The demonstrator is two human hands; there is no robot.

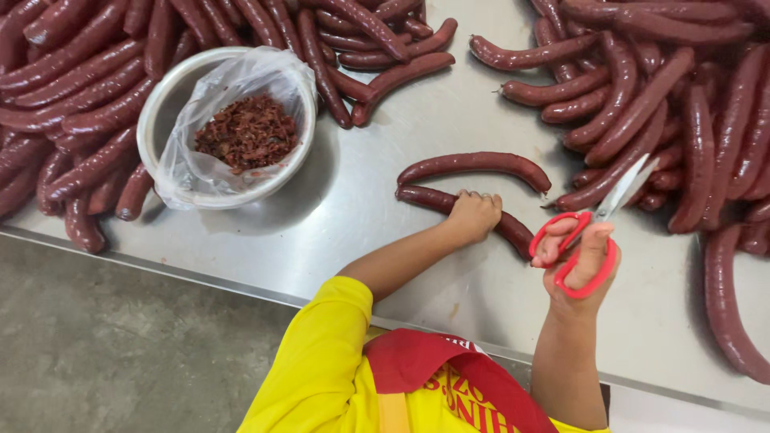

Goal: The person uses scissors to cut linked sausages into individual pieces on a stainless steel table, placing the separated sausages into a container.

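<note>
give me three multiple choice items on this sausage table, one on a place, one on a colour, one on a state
1. Where does the metal bowl sit?
A. beside the left sausage pile
B. on the floor
C. under the scissors

2. What colour are the scissors' handles?
A. blue
B. red
C. black

3. What is the left hand doing?
A. hanging free
B. gripping the bowl
C. gripping a sausage on the table

Answers:
1. A, the bowl, lined with a clear plastic bag holding dark red scraps, stands on the steel table against the left sausage pile.
2. B, the loops in the right hand are red.
3. C, its fingers close over the nearer sausage of the loose pair.
</note>
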